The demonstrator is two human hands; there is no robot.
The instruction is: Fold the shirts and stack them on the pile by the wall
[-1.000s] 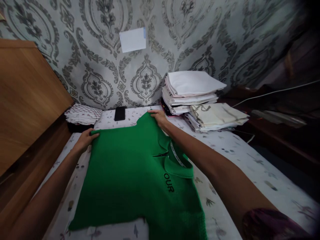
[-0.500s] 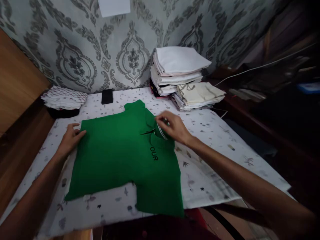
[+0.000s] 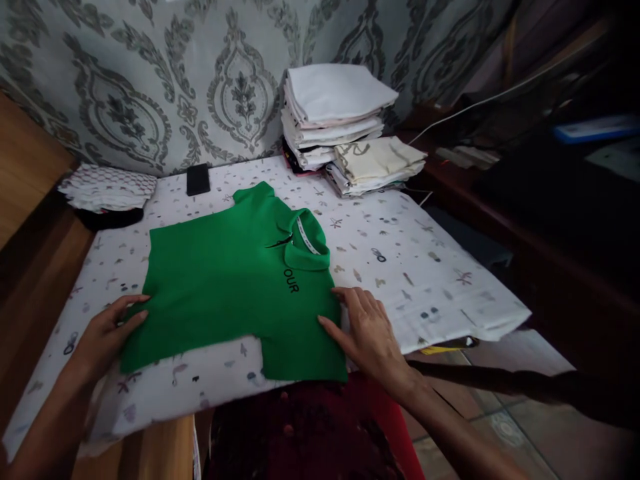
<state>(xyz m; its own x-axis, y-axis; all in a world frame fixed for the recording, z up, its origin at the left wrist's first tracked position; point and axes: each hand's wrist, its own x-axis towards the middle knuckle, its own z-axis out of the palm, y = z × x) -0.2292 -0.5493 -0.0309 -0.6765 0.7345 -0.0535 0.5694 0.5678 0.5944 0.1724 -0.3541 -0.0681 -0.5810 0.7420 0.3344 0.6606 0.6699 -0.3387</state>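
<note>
A green shirt (image 3: 215, 280) lay spread between the hands on a patterned sheet (image 3: 400, 240). The left hand (image 3: 107, 330), thumb and finger parted, met its left edge; the right hand (image 3: 373, 330), loosely spread, overlapped its right edge, nearer than the collar (image 3: 313, 257). Far beyond lay a dark phone (image 3: 198, 179).

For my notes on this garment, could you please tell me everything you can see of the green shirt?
The green shirt looks like knit fabric, short-sleeved, with a fold-over collar, a white printed band inside it and a short front opening. Dark letters on the front read "OUR". It lies front up, spread flat on the patterned white cloth, collar towards the right, hem towards the left. The left hand touches the hem; the right hand touches the near shoulder.
</note>
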